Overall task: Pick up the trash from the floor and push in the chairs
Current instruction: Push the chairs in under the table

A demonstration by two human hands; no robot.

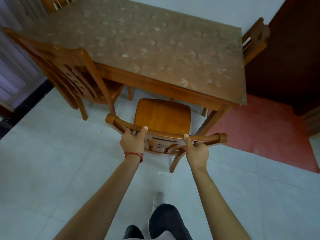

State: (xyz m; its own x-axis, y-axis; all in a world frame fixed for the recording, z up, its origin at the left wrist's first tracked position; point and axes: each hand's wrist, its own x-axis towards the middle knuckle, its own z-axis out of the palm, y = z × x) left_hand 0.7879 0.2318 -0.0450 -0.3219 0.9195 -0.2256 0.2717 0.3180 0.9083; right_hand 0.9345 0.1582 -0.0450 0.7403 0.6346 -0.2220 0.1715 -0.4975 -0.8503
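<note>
Both your hands grip the curved top rail of the near chair [162,116]. Your left hand [133,140] curls its fingers over the rail left of the middle, thumb up against the rail's front face; a red string bracelet [134,155] circles that wrist. Your right hand [196,150] wraps the rail toward its right end, thumb pressed on top.

The chair faces the worktop [147,44], near its front right corner. The front of its seat reaches under the worktop's front edge, while most of the seat and the whole back stand out on the pale tiled floor [52,161].

A second chair [69,73] stands at the front left corner, turned at an angle, its seat partly under the worktop. Part of a third chair [254,38] shows beyond the right edge, and the top of a fourth [52,3] beyond the far edge. A patterned brown cover lies over the worktop. A red mat [259,134] lies on the floor by the front right leg.

No trash shows on the visible floor.
</note>
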